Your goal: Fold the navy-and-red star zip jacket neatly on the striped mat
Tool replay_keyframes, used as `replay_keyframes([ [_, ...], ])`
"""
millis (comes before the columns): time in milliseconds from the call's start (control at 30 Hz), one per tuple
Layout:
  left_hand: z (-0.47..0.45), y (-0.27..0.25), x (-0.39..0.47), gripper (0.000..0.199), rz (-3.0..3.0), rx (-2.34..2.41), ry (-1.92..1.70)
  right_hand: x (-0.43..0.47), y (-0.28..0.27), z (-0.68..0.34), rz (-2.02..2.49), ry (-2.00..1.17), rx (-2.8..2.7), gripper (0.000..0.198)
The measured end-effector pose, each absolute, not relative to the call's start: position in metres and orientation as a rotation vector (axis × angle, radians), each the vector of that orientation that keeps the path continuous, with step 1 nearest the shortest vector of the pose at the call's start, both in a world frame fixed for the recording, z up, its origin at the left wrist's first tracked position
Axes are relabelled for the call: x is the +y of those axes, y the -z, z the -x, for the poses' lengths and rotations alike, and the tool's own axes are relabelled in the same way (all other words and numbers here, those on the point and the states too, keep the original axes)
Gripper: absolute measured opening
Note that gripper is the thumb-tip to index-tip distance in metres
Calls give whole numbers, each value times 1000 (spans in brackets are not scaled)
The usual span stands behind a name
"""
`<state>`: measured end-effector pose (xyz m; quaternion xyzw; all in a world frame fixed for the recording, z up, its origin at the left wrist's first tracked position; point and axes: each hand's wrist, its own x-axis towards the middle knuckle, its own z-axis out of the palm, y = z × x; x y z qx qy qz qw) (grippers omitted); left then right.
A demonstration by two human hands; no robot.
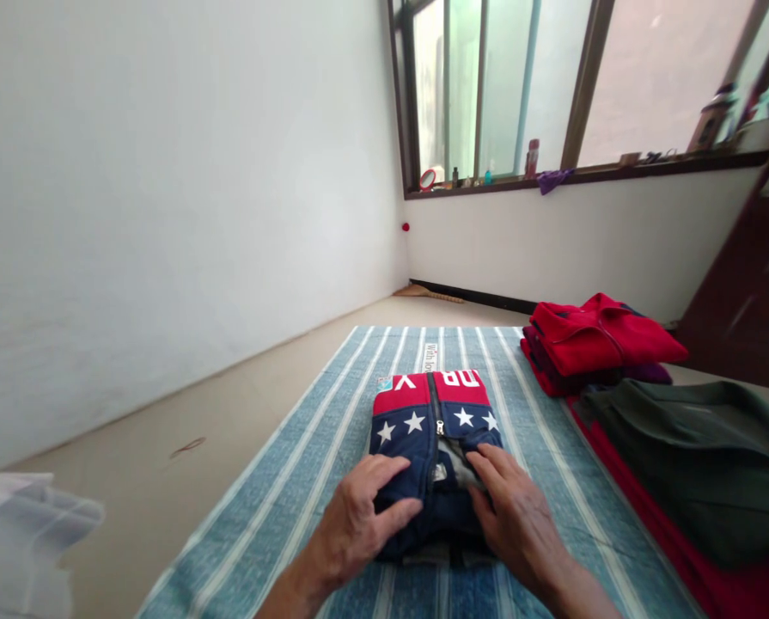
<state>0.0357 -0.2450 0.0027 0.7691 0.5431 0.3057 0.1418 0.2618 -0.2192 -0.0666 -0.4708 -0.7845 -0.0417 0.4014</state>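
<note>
Jacket (410, 477), folded: the left hand (358, 507) rests on its near left part, the right hand (516, 507) on its near right part. Fingers lightly bent, thumbs spread apart; no closed grip shows. Expect light, soft, slightly springy fabric, not fragile; the zipper (440, 428) should be stiffer. Hold both side edges, supporting the layers from below. Beneath the jacket lies a striped sheet (332, 421); right of the jacket, a dark green garment (693, 464).
</note>
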Motion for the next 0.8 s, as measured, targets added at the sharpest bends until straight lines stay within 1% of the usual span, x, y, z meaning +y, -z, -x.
replay_keyframes([
  [67, -35, -5, -246, 53, -2216, 1503, -831, -218, 75, -261, 1191, 109, -1986, 34],
  [100, -36, -6, -246, 53, -2201, 1496, -828, -217, 78, -261, 1192, 115, -1986, 34],
  [133, -36, -6, -246, 47, -2171, 1508, -834, -217, 80, -261, 1192, 122, -1986, 35],
  [200, -38, -7, -243, 25, -2057, 1550, -846, -217, 82, -261, 1185, 141, -1983, 37],
  [233, -39, -7, -240, 21, -1971, 1568, -847, -217, 83, -260, 1180, 152, -1983, 37],
  [333, -37, -1, -227, 37, -1607, 1590, -898, -218, 85, -260, 1168, 188, -1976, 36],
  [467, -32, 12, -209, 36, -1174, 1606, -994, -221, 88, -260, 1156, 185, -1980, 36],
  [567, -32, 17, -207, 36, -1109, 1659, -1018, -222, 89, -261, 1154, 142, -1975, 36],
  [733, -36, 12, -212, 44, -1153, 1710, -1017, -222, 84, -263, 1203, 40, -1954, 35],
  [800, -37, 11, -212, 44, -1222, 1767, -979, -222, 80, -262, 1233, 29, -1943, 36],
])
